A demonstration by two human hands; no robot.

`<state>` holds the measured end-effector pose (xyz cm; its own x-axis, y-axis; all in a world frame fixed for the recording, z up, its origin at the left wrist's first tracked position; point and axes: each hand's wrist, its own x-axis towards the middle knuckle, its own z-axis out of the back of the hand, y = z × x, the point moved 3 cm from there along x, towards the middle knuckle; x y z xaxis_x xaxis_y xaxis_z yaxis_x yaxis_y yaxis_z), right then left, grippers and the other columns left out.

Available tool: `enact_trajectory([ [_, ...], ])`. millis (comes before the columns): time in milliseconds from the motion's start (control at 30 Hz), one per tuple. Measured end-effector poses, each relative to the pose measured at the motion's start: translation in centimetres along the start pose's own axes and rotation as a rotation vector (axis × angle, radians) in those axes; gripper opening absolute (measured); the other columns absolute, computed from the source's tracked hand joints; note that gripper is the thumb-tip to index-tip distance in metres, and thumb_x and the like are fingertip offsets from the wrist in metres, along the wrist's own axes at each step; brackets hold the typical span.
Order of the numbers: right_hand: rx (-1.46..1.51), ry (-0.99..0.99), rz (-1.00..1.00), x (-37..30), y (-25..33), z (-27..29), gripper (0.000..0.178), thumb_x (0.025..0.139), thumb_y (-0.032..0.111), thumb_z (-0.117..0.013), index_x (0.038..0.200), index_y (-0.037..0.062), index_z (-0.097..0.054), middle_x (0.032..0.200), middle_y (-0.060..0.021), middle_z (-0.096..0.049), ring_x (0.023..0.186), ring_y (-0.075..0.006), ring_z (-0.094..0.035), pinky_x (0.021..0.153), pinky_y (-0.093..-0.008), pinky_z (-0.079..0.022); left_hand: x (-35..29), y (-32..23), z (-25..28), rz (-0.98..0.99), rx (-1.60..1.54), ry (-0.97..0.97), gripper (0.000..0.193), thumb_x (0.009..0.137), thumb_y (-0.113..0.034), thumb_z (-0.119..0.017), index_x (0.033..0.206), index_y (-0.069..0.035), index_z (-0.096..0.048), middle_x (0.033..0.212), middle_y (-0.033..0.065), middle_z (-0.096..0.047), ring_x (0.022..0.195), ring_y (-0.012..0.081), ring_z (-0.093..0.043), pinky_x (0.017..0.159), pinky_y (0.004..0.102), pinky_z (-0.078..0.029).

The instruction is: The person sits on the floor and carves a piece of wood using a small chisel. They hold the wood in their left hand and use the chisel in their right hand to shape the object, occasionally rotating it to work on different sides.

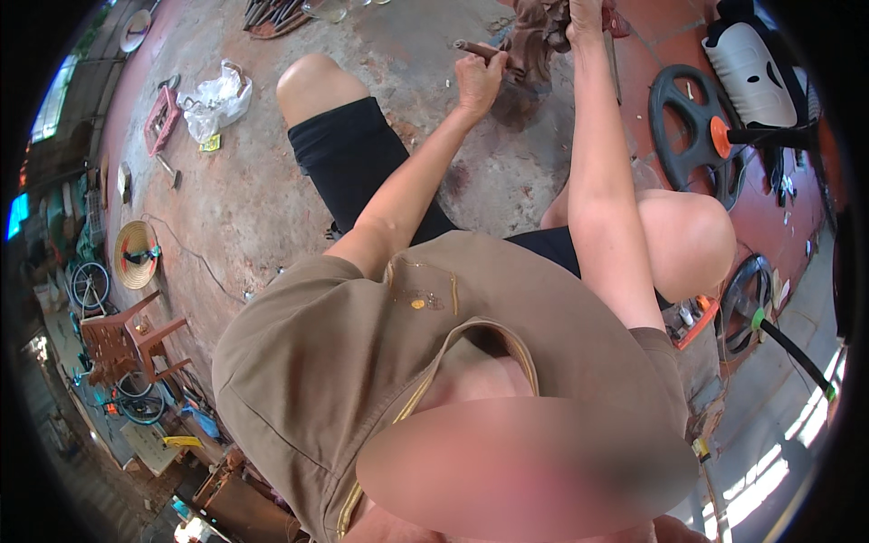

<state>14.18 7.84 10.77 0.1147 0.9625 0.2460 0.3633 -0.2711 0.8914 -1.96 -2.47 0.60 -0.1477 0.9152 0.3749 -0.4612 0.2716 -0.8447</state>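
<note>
Carving [532, 50] (brown) just beside left hand [480, 83].

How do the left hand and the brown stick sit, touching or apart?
Touching: the head view shows the left hand closed around the brown stick.

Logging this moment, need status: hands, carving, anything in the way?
Left hand gripping brown stick. Right hand at brown carving, grip unclear at picture's edge. Plastic bag off left, clear of both hands.
</note>
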Motion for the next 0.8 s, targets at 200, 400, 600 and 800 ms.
enact_trajectory([
  [200, -0.009, -0.003, -0.011, -0.3, -0.3, -0.1, 0.020, 0.088, 0.023, -0.065, 0.073, 0.0098, -0.062, 0.065, -0.0020, -0.061, 0.059, -0.0115, -0.057, 0.058, -0.0254, -0.044, 2.6, -1.0, 0.9, 0.309, -0.411, -0.054, 0.022, 0.085, -0.015, -0.065, 0.078, 0.005, -0.072, 0.066, 0.0064, -0.069, 0.058, 0.0116, -0.061, 0.054, 0.0274, -0.046],
  [400, -0.019, -0.005, -0.013, -0.2, -0.5, -0.3, 0.020, 0.087, 0.023, -0.065, 0.073, 0.0095, -0.062, 0.065, -0.0021, -0.061, 0.059, -0.0117, -0.057, 0.058, -0.0255, -0.044, 2.8, 0.0, -0.3, 0.272, -0.478, -0.048, 0.026, 0.087, -0.018, -0.066, 0.074, 0.004, -0.071, 0.065, 0.0085, -0.068, 0.058, 0.0138, -0.062, 0.056, 0.0289, -0.048],
  [600, -0.017, -0.024, -0.012, -0.2, -0.1, 0.1, 0.021, 0.087, 0.024, -0.065, 0.072, 0.0092, -0.062, 0.064, -0.0023, -0.061, 0.059, -0.0118, -0.057, 0.058, -0.0256, -0.044, -0.9, 0.0, 0.4, 0.125, -0.049, 0.059, 0.031, 0.083, -0.022, -0.067, 0.068, 0.005, -0.068, 0.057, 0.0119, -0.064, 0.055, 0.0200, -0.064, 0.055, 0.0313, -0.048],
  [800, -0.023, -0.038, -0.022, -0.4, -0.3, 0.3, 0.021, 0.087, 0.024, -0.065, 0.072, 0.0089, -0.062, 0.064, -0.0024, -0.061, 0.059, -0.0119, -0.057, 0.058, -0.0257, -0.044, 1.1, -1.6, 1.5, 0.156, -0.128, 0.076, 0.025, 0.083, -0.024, -0.069, 0.078, 0.000, -0.072, 0.069, 0.0080, -0.070, 0.064, 0.0111, -0.065, 0.060, 0.0284, -0.049],
])
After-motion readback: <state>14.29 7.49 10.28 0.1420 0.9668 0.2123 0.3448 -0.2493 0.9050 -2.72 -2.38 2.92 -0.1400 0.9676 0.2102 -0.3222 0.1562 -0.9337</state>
